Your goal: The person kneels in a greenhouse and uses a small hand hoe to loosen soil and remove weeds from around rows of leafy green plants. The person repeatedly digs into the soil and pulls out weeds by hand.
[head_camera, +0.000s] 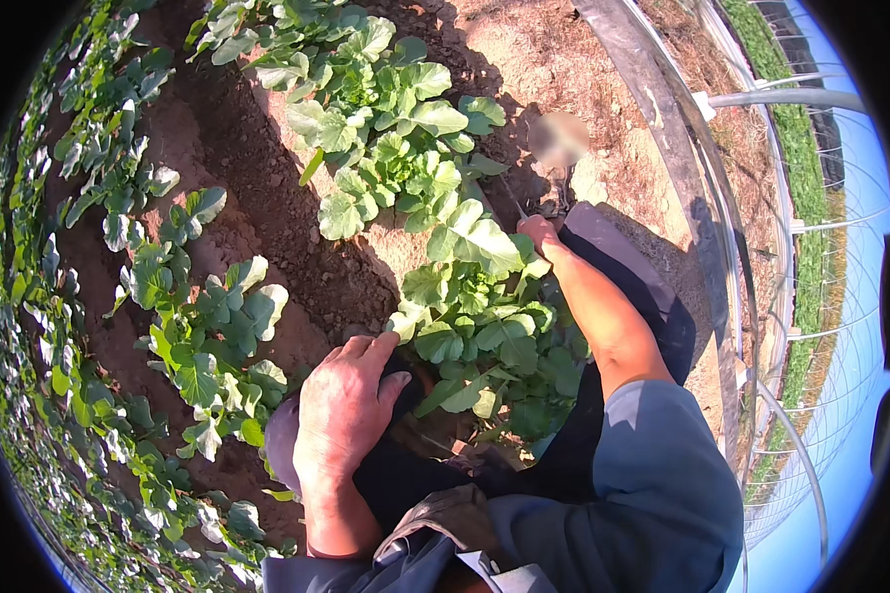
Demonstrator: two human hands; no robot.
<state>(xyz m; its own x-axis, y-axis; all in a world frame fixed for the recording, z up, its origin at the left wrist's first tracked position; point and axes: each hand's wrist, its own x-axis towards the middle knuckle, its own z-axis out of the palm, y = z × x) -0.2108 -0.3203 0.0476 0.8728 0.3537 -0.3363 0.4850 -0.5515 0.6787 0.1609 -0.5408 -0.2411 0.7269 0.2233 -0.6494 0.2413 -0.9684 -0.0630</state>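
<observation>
My left hand (pixel 348 393) rests over my left knee, fingers loosely together, its fingertips at the edge of a broad leaf; nothing shows in it. My right hand (pixel 540 231) is closed around the end of a thin tool (pixel 515 197), whose kind I cannot tell, near my right knee. The tool points up and left towards the base of the leafy plants. Between my knees stands a leafy green crop plant (pixel 482 296), part of a row (pixel 386 126) running away up the view. Leaves hide the soil beneath.
More crop rows (pixel 200 356) lie to the left beyond a soil furrow (pixel 267 185). On the right are bare soil with dry straw (pixel 564 67), a grey plastic sheet edge (pixel 660 111) and curved metal greenhouse pipes (pixel 786 98). A blurred round patch covers something on the soil.
</observation>
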